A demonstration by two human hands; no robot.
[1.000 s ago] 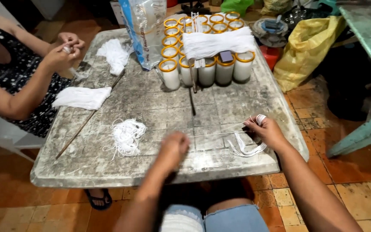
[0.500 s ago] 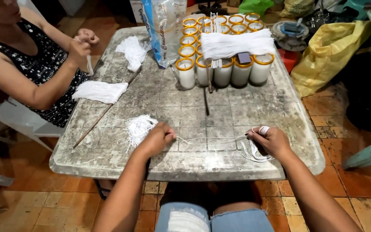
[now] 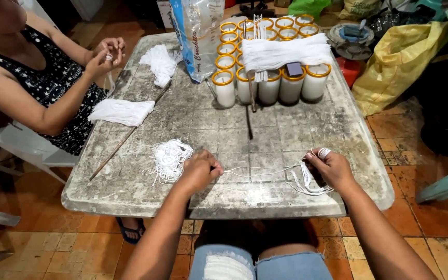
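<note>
the worn stone table (image 3: 286, 129) carries glass candle jars (image 3: 270, 83) at 12 o'clock. the left hand (image 3: 199, 171) pinches a white string (image 3: 260, 169) stretched toward 3 o'clock, where the right hand (image 3: 332, 167) is closed, string loops (image 3: 307, 184) wound round its fingers. a loose string pile (image 3: 169, 158) lies at 9 o'clock, just beside the left hand.

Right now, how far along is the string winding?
Done: several white loops already hang from the right hand, and wound bundles lie on the table, one at its left side. In hand: the left hand pinches a strand stretched across to the right fingers. Left: the loose tangle beside the left hand is not yet wound.
</note>
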